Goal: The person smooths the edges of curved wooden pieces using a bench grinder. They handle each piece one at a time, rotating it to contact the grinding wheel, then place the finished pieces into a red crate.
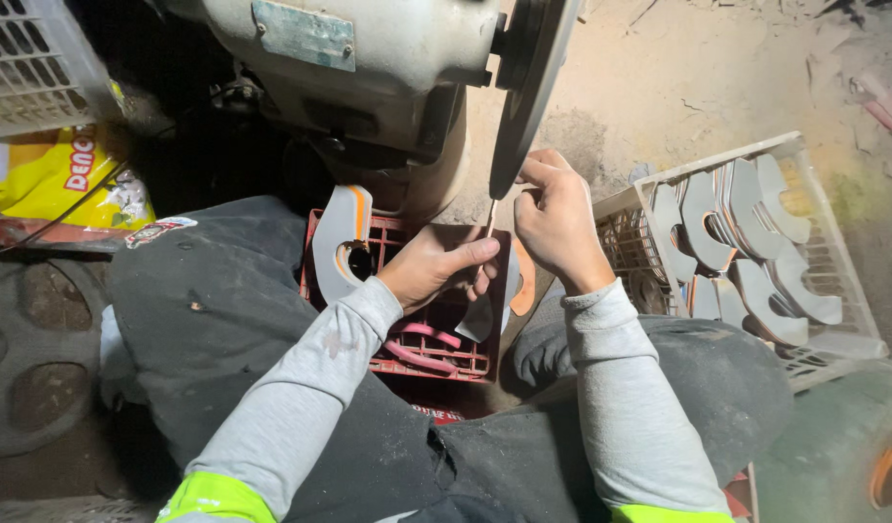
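Observation:
Both hands grip one flat, curved metal blade (483, 312) edge-on against the rim of a grinding wheel (529, 92). My left hand (434, 265) pinches the blade's lower part, thumb along its side. Above it, my right hand (554, 218) holds the upper end close to the wheel. The wheel is mounted on a grey motor housing (369, 68). Under my hands a red plastic crate (422, 353) holds another curved blade (339, 242) standing upright.
A white plastic crate (833, 281) on the right holds several curved grey blades (732, 232). My knees in dark trousers flank the red crate. A yellow bag (59, 179) and a white basket (30, 63) lie at far left. Sandy ground lies behind the wheel.

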